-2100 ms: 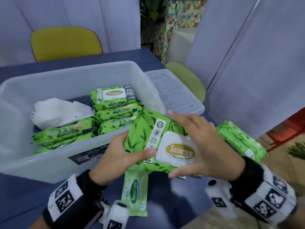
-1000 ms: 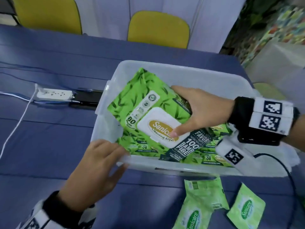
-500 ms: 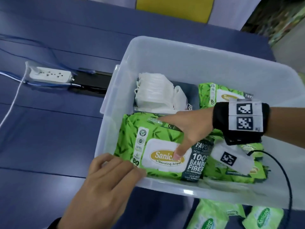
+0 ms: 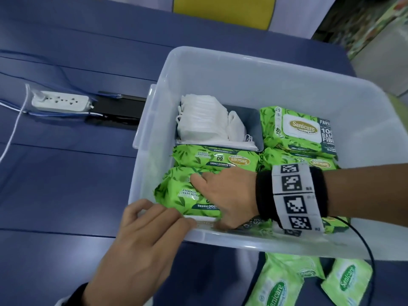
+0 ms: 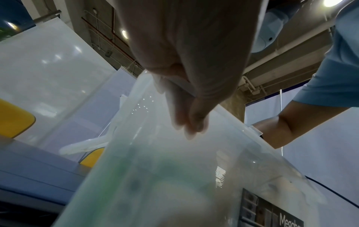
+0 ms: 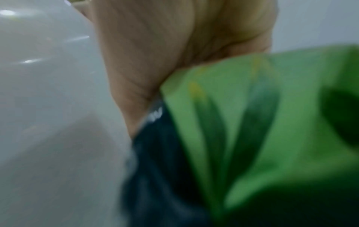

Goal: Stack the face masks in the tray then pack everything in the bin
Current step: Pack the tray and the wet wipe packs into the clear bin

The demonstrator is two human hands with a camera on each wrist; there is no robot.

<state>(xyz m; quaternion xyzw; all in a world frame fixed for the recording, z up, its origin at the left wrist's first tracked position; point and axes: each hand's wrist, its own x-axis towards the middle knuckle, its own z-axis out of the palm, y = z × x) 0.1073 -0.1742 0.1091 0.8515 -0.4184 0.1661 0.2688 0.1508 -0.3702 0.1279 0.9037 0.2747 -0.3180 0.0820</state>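
Head view showed the right hand (image 4: 227, 195) gripping a green wipes pack (image 4: 176, 193), wedging it on edge inside the bin (image 4: 242, 69); the left hand (image 4: 141, 246), fingers straight, steadied the near rim beside the tray (image 4: 254, 124) of face masks (image 4: 203, 120).

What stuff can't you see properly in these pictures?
- Right hand fingertips: head view, tucked behind the nearest wipes pack.
- How many face masks sit in the tray: head view, layers too fine to count.
- Small sachets on the table: head view, cut off by the bottom edge.
- Bin contents: left wrist view, blurred by its cloudy wall.
- Pack printing: right wrist view, too blurred.
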